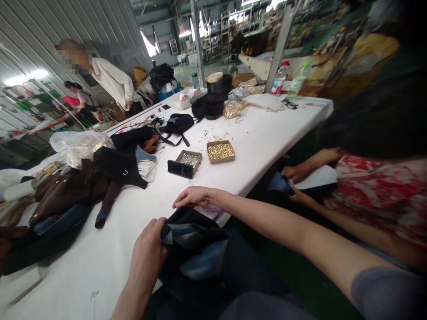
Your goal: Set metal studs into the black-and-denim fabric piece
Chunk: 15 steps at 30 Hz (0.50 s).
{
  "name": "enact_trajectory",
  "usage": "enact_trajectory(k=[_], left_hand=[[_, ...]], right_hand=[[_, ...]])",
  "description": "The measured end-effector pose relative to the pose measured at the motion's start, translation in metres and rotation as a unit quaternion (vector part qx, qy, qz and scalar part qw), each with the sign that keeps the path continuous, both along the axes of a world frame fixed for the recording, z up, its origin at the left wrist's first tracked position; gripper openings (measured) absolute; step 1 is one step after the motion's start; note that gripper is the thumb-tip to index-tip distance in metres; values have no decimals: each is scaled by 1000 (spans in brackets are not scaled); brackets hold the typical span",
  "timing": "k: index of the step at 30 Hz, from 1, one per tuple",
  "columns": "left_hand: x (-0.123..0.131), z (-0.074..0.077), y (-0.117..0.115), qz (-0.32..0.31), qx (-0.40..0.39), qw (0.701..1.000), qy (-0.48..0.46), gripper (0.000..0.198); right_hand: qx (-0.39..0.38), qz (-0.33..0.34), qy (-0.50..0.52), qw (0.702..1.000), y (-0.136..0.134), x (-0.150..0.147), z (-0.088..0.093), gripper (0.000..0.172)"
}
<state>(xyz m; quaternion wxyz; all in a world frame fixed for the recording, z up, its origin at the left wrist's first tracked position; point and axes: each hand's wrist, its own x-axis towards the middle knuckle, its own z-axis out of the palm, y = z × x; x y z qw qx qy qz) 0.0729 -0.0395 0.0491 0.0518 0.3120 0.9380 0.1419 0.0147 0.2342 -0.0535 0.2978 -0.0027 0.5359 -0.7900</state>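
My left hand (151, 249) is closed on the edge of a dark cloth piece with blue patches (200, 249), held at the table's front edge; whether it is a garment or a bag I cannot tell. Just beyond its upper edge, my right hand (195, 196) reaches over the white table, fingers stretched out to the left and slightly bent. No object shows in that hand, though its underside is hidden. Ahead of it stand a box of gold-coloured small metal parts (220, 151) and a box of silver-coloured parts (189, 158), with a black phone (180, 169) leaning against the latter.
Dark and brown cloth pieces (66, 195) lie heaped on the left, near a clear plastic bag (78, 146). Black rolls (215, 100), bags of metal parts (234, 109) and bottles (298, 82) stand farther back. At right, a co-worker's hands (296, 175) hold blue cloth.
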Motion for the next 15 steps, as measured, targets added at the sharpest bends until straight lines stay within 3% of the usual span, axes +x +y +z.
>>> enact_trajectory(k=[3,6,11,15], left_hand=[[24,-3,-13,-41,-31,997,60,52],[46,-16,-25,-72,-23,989,126,63],[66,-39,-43,-99,21,974,204,62],[67,-42,-50,-112,50,968,220,55]], right_hand=[[-9,51,30,998,-9,17,1,52],[-44,81,37,995,-16,36,9,52],[-103,124,36,986,-27,60,16,50],[-129,107,-6,986,-42,72,14,55]])
